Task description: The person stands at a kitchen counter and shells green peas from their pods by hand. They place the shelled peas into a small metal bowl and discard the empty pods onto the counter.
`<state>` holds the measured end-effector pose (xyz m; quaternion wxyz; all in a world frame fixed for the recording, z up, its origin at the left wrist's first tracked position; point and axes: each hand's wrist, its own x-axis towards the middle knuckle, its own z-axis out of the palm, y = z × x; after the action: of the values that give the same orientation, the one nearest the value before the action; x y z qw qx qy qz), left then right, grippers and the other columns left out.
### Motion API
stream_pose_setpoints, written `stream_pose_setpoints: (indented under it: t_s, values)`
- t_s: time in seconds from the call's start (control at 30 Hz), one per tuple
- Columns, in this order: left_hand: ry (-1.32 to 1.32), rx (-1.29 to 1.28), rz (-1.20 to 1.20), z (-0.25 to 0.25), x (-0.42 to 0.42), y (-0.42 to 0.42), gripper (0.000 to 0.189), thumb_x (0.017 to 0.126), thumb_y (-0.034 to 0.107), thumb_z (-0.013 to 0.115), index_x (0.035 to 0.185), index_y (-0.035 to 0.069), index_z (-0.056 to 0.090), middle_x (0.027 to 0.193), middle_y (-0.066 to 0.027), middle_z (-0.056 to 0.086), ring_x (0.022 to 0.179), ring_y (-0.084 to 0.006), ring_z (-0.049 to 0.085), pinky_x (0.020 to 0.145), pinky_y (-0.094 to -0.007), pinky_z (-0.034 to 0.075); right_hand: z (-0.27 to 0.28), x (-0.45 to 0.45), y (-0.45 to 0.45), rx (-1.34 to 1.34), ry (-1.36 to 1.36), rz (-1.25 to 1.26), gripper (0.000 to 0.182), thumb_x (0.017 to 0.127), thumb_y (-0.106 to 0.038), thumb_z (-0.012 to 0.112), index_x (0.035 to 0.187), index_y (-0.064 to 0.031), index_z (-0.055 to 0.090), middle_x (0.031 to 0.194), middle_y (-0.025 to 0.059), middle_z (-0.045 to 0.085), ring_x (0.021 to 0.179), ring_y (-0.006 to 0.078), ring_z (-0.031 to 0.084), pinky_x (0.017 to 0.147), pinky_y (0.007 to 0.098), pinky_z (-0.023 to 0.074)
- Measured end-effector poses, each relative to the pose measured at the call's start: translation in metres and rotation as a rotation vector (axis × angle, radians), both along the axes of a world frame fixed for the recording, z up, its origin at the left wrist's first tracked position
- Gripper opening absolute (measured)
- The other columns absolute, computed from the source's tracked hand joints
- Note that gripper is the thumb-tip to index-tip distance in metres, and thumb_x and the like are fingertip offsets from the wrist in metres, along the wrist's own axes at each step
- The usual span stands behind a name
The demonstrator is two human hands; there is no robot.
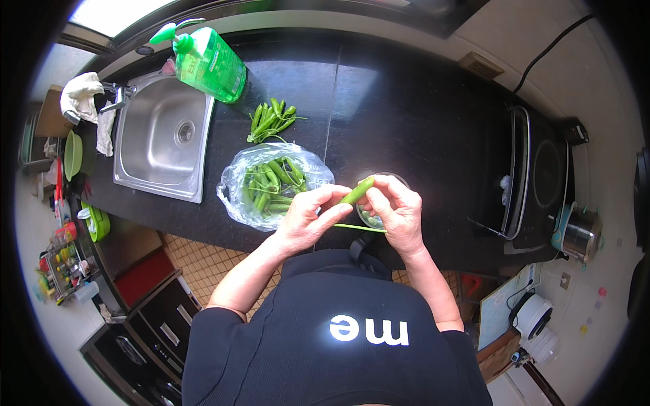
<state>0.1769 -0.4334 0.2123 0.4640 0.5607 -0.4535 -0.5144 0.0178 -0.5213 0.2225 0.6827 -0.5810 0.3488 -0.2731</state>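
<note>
Between both hands I hold a green pea pod (pixel 358 190), tilted up to the right. My left hand (pixel 314 215) pinches its lower end with thumb and fingers. My right hand (pixel 397 210) grips the upper end. A thin green stem (pixel 359 228) runs below the pod from one hand towards the other. Partly hidden under my right hand is a round clear bowl (pixel 366 219) with some green pieces in it. Left of my hands, an open clear plastic bag (pixel 234 207) holds many pods (pixel 269 180). Behind the bag lies a small pile of pods (pixel 271 119) on the counter.
The black countertop (pixel 406 111) stretches around these things. A steel sink (pixel 157 137) is set in at the left, beside a green pump bottle (pixel 213 66). At the right stand a cooktop (pixel 541 177) with a metal rail (pixel 520 167) and a steel pot (pixel 579 236).
</note>
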Motion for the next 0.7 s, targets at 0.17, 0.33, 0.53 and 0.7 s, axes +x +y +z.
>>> stream_pose_setpoints:
  t_s: [0.17,0.33,0.53,0.7]
  values:
    - [0.225,0.079,0.001,0.003,-0.007,-0.001,0.021,0.091,0.013,0.053,0.108,0.002,0.058,0.077,-0.0005,0.057,0.066,-0.0057,0.051,0.061,-0.0201,0.042,0.004,-0.005,-0.005,0.127,-0.058,-0.003,0.017,0.087,-0.01,0.056,0.101,0.0001,0.059,0.08,0.0023,0.062,0.064,0.0033,0.051,0.056,0.0175,0.0418]
    - [0.269,0.133,-0.055,0.007,-0.008,-0.004,0.021,0.091,0.014,0.052,0.106,0.0,0.058,0.073,0.0006,0.055,0.064,-0.005,0.05,0.059,-0.0196,0.042,0.002,-0.01,-0.006,0.113,-0.084,0.025,0.018,0.087,-0.01,0.055,0.103,-0.0012,0.059,0.079,0.001,0.06,0.061,0.0023,0.046,0.055,0.0165,0.0392]
    - [0.026,0.0,0.028,0.007,-0.013,-0.007,0.022,0.084,0.013,0.063,0.103,0.002,0.06,0.077,-0.0018,0.06,0.064,-0.0065,0.053,0.058,-0.022,0.043,0.012,-0.011,-0.005,0.097,-0.004,-0.055,0.017,0.088,-0.01,0.054,0.1,-0.0003,0.061,0.079,0.0014,0.06,0.067,0.0041,0.053,0.059,0.0168,0.0419]
    - [-0.412,-0.143,0.004,0.013,-0.017,-0.011,0.025,0.077,0.012,0.067,0.099,0.003,0.059,0.081,-0.0086,0.061,0.066,-0.0199,0.06,0.06,-0.0278,0.047,0.005,-0.022,-0.003,0.176,0.019,-0.029,0.017,0.087,-0.007,0.051,0.098,0.0005,0.062,0.078,0.0018,0.06,0.069,0.005,0.055,0.06,0.017,0.0434]
